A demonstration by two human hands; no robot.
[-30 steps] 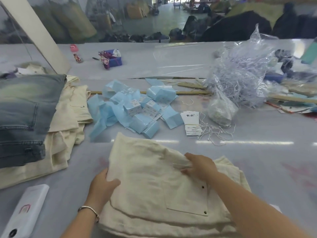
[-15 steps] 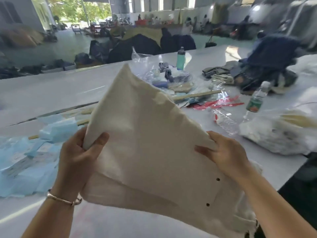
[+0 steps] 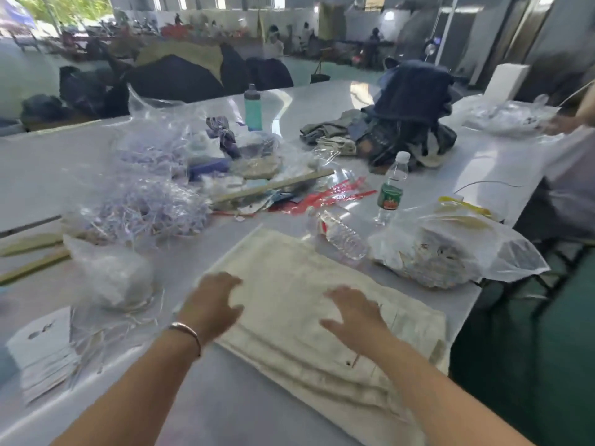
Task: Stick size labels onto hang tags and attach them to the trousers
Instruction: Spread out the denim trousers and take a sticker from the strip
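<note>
On the long grey table (image 3: 225,410), folded cream trousers (image 3: 289,278) lie flat near its right edge. Both palms press on them with fingers spread, gripping nothing: left hand (image 3: 214,305), right hand (image 3: 355,315). White hang tags (image 3: 43,350) sit stacked at far left.

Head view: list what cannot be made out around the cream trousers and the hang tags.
- Cream trousers: near end cut off by the bottom edge; whether a tag is attached cannot be told.
- Left hand and right hand: motion-blurred; they lie flat on the cloth, hiding it beneath.
- Hang tags: print too small and blurred to read.
- Standing water bottle: label text unreadable.
</note>
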